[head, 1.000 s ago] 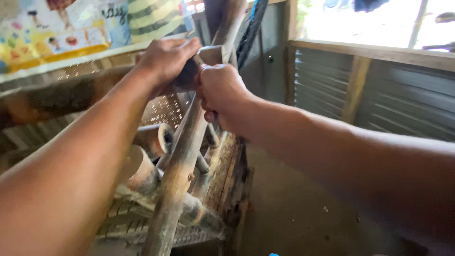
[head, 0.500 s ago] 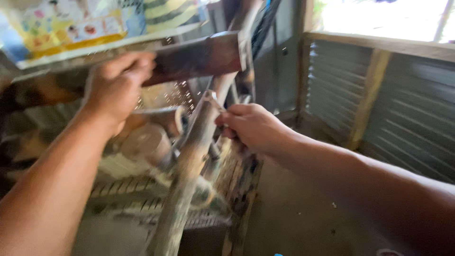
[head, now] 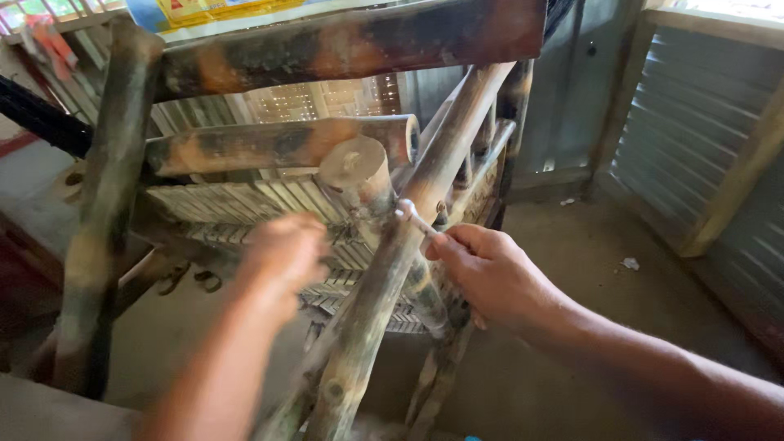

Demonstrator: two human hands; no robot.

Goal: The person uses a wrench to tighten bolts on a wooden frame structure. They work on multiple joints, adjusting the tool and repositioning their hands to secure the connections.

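Observation:
A bamboo chair frame point(head: 425, 188) lies tipped in front of me, its poles scorched brown and green. My right hand point(head: 490, 273) pinches a thin pale strip point(head: 414, 219) that wraps around the slanting pole where a cut pole end point(head: 353, 163) crosses it. My left hand point(head: 282, 257) is blurred, fingers curled, just left of that joint and in front of the slatted seat point(head: 245, 204). I cannot tell whether it holds anything.
A thick upright bamboo post point(head: 106, 204) stands at the left, with a wide crossbar point(head: 351, 41) on top. Corrugated metal wall point(head: 694, 139) with a wooden stud closes the right side. Bare dirt floor point(head: 572, 261) lies beyond the frame.
My left hand has come down from the top crossbar to the joint lower on the frame. The right hand has moved down the slanting pole and now pinches the strip.

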